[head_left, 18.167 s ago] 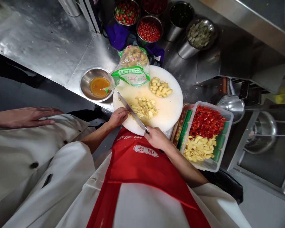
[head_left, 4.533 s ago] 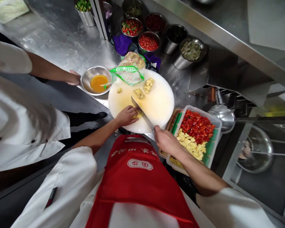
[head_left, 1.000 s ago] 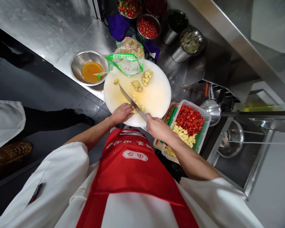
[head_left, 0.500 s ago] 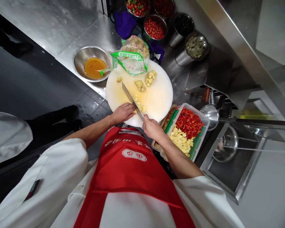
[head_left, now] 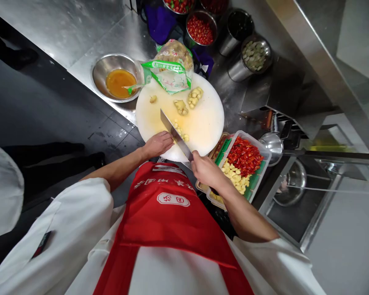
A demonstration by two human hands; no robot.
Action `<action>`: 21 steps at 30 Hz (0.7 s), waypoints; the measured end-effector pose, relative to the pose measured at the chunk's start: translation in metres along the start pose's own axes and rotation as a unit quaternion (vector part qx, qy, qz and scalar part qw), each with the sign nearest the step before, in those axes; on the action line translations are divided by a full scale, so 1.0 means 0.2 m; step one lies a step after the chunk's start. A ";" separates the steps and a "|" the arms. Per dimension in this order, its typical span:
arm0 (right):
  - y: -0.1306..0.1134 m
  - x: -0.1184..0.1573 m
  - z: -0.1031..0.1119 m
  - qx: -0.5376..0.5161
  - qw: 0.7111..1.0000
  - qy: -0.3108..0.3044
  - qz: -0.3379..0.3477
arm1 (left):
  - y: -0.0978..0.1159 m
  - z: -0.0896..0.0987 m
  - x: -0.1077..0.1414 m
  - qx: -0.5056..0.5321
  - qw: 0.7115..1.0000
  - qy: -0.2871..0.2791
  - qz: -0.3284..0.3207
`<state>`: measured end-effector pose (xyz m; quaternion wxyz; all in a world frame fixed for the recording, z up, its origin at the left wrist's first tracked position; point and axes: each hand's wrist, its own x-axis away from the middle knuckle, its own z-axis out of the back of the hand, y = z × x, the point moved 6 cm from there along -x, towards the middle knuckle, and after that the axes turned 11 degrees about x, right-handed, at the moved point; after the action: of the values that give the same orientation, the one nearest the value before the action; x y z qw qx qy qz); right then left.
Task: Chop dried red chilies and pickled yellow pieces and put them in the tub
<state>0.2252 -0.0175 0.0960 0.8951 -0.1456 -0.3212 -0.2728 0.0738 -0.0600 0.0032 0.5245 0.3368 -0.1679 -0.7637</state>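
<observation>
My right hand (head_left: 203, 166) is closed around the handle of a broad knife (head_left: 176, 136), whose blade points up and left over the round white cutting board (head_left: 207, 119). On the board's near left part lies my left hand (head_left: 158, 144), fingers bent together beside the blade; what they press or hold is mostly hidden. Small cut yellowish pieces (head_left: 183, 134) sit just right of the blade. Farther up the board are two knobbly ginger pieces (head_left: 180, 107) (head_left: 195, 97) and a small bit (head_left: 153, 99) at the left.
A metal bowl of orange liquid (head_left: 99, 78) stands left of the board. An open plastic bag of ginger (head_left: 176, 57) overlaps its far edge. Metal pots (head_left: 238, 73) stand behind; a clear container with red peppers (head_left: 244, 155) and yellow slices (head_left: 235, 176) is at right. Another person's sleeve (head_left: 3, 188) shows left.
My right hand and the knife have moved right, and the blade shows more of its flat side. My left hand stays nearly in place. The other person's white clothing has shifted left.
</observation>
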 end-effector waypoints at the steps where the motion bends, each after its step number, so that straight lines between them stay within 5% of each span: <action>1: 0.00 0.00 0.00 0.000 1.000 0.000 -0.008 | 0.00 0.00 0.00 0.001 1.000 -0.002 0.000; 21: 0.01 0.01 -0.02 0.010 1.000 0.005 0.000 | 0.01 -0.01 0.04 0.017 1.000 0.014 0.009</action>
<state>0.2296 -0.0179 0.0933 0.8979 -0.1357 -0.3195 -0.2707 0.0748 -0.0676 -0.0009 0.5277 0.3545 -0.1765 -0.7515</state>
